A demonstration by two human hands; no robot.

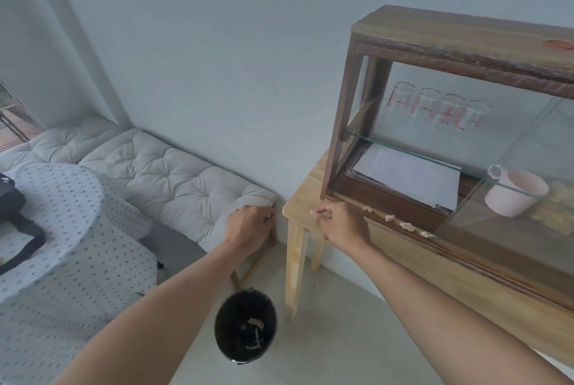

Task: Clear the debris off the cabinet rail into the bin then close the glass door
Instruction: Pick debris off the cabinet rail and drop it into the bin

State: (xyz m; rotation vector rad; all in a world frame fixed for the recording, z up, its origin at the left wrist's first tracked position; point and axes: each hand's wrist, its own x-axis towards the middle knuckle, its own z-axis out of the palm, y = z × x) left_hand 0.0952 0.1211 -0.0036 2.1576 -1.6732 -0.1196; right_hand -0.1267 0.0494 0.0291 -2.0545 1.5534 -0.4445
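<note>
A wooden cabinet point(344, 111) stands on a light wooden table point(302, 198). Its sliding glass door point(509, 198) is pushed to the right, so the left side is open. Several pale debris bits point(407, 226) lie along the bottom rail point(385, 223). My right hand point(338, 223) rests at the rail's left end, fingers pinched together; what they hold is too small to tell. My left hand point(248, 226) hovers left of the table with curled fingers, above the bench cushion's end. A black bin point(245, 327) sits on the floor below, with scraps inside.
A cushioned white bench point(174, 179) runs along the wall at left. A round table with a dotted cloth point(62, 229) and a black bag point(12, 204) is nearer left. Inside the cabinet are glasses point(435, 108), papers point(410, 179) and a pink mug point(512, 192).
</note>
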